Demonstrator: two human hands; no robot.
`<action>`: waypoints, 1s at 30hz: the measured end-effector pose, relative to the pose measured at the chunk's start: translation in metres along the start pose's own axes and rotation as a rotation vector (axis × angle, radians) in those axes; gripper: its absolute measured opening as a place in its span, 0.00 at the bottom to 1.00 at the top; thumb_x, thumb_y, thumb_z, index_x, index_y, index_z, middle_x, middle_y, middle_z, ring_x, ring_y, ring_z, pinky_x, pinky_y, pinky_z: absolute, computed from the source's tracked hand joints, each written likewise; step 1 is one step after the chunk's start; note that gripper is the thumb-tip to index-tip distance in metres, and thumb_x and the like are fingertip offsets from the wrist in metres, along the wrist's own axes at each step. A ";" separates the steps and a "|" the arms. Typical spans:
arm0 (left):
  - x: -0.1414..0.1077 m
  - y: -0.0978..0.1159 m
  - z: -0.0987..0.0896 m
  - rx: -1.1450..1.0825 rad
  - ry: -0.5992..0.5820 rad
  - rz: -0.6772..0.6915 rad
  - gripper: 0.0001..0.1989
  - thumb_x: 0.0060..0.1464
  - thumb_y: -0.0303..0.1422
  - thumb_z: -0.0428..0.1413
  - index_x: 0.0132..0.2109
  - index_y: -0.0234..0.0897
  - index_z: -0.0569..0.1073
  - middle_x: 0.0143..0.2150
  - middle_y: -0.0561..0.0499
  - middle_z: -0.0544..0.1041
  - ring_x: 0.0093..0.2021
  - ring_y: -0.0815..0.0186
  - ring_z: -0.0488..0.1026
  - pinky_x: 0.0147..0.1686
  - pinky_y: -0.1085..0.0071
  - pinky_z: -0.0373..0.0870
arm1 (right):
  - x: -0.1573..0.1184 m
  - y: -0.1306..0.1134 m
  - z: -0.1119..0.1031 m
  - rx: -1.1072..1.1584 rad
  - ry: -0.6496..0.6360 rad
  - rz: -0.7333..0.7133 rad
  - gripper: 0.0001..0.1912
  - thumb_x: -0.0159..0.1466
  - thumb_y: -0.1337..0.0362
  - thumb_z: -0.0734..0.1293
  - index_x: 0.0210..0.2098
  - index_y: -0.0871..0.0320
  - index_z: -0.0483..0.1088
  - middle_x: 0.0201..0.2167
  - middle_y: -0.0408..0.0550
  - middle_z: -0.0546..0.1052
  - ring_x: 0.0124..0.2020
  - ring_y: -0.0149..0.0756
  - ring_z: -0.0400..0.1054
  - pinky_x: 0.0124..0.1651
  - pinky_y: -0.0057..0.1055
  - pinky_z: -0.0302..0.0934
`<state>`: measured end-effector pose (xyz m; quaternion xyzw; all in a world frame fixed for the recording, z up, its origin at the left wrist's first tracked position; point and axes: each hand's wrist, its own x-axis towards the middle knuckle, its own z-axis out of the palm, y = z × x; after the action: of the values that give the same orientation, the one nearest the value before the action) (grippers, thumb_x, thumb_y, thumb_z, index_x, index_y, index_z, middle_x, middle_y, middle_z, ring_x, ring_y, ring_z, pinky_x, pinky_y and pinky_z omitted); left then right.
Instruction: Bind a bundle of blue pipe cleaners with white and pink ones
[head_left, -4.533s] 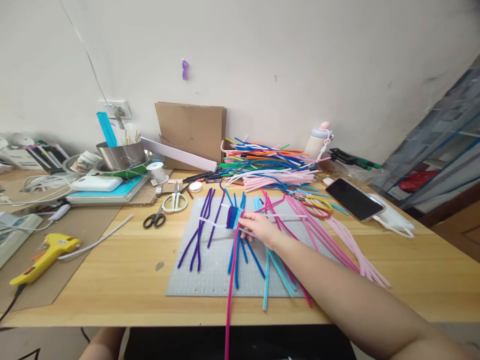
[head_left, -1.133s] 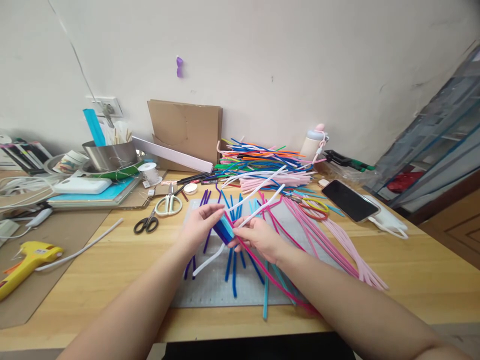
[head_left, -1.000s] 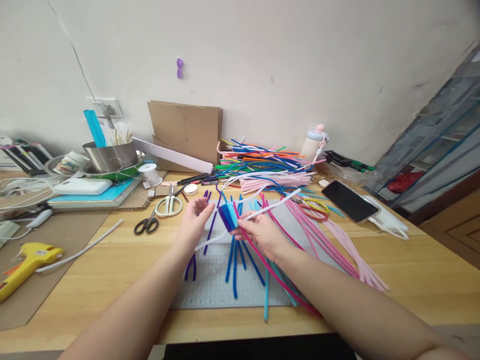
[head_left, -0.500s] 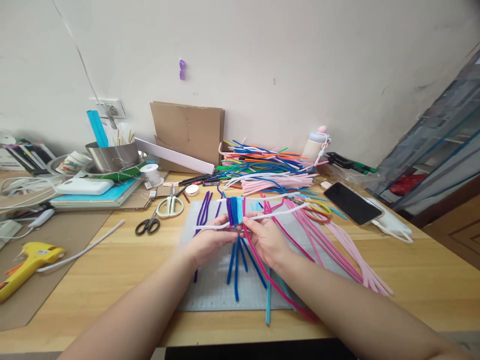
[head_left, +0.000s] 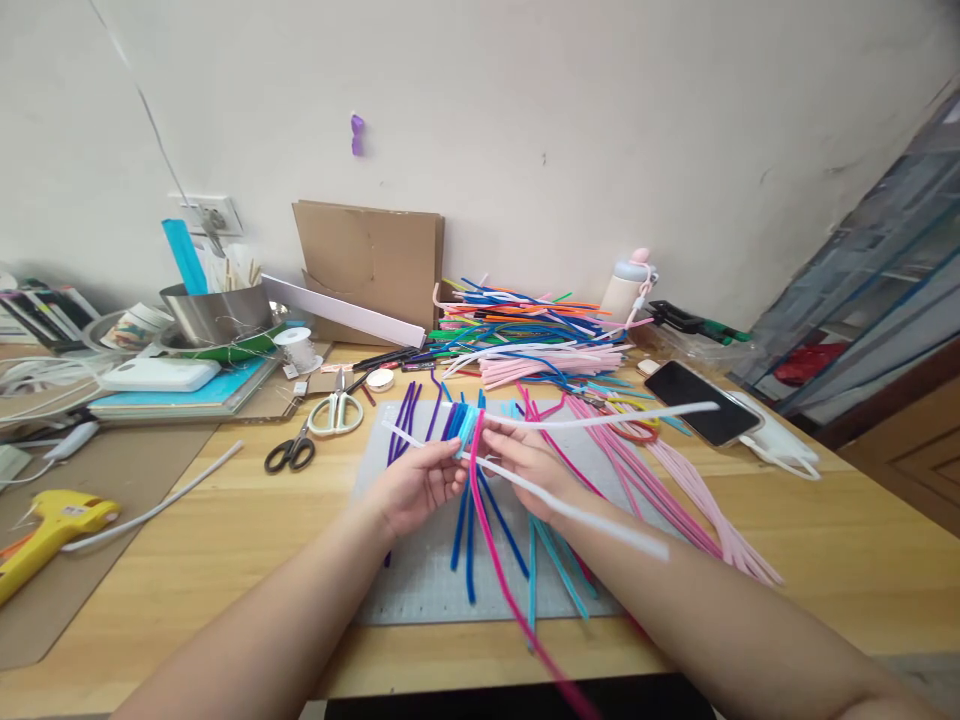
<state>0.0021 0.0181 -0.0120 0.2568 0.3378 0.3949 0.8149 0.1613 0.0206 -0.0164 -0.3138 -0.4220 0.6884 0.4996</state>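
Observation:
My left hand (head_left: 424,482) pinches a small band of pipe cleaners (head_left: 466,430), wrapped in purple, blue and light blue around white stems. White pipe cleaners (head_left: 592,518) stick out of it on both sides. From its right end a magenta pipe cleaner (head_left: 496,548) trails down past the table's front edge. My right hand (head_left: 525,465) has its fingers closed at that right end, by the magenta strand; the exact grip is partly hidden. Under both hands lies a grey cutting mat (head_left: 420,590) with loose blue pipe cleaners (head_left: 469,550) and light blue ones (head_left: 559,565).
White-handled scissors (head_left: 335,412) and black-handled scissors (head_left: 291,450) lie left of the mat. A yellow glue gun (head_left: 60,535) is farther left. Behind sits a pile of coloured pipe cleaners (head_left: 532,330). Pink pipe cleaners (head_left: 697,500) and a phone (head_left: 703,404) are on the right.
The wrapped band has tilted and turned, and its white stems now reach farther right. The magenta strand has swung left and toward me. My left hand's thumb has moved up onto the band.

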 end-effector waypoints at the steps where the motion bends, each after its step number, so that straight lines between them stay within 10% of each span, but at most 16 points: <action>1: -0.001 -0.001 0.001 0.017 -0.016 -0.008 0.05 0.49 0.28 0.56 0.33 0.28 0.74 0.24 0.49 0.74 0.22 0.74 0.70 0.24 0.80 0.68 | -0.001 0.000 0.001 -0.005 -0.052 -0.002 0.12 0.52 0.62 0.68 0.35 0.59 0.69 0.28 0.44 0.73 0.27 0.31 0.67 0.30 0.28 0.61; 20: -0.001 -0.008 0.002 0.261 -0.070 0.014 0.10 0.42 0.32 0.62 0.32 0.30 0.74 0.23 0.50 0.73 0.20 0.75 0.68 0.21 0.80 0.64 | -0.006 0.008 0.007 -0.007 -0.176 0.082 0.08 0.53 0.64 0.62 0.32 0.57 0.71 0.20 0.41 0.71 0.26 0.34 0.66 0.32 0.31 0.62; 30: 0.006 -0.002 0.000 0.451 0.133 0.243 0.14 0.37 0.37 0.64 0.28 0.33 0.70 0.21 0.52 0.73 0.21 0.71 0.69 0.24 0.75 0.65 | 0.004 0.010 -0.005 -0.213 0.014 0.095 0.11 0.52 0.58 0.67 0.29 0.60 0.70 0.23 0.44 0.72 0.23 0.29 0.65 0.20 0.22 0.54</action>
<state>0.0058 0.0216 -0.0150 0.4442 0.4367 0.4207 0.6596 0.1603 0.0239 -0.0279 -0.3897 -0.4739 0.6604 0.4329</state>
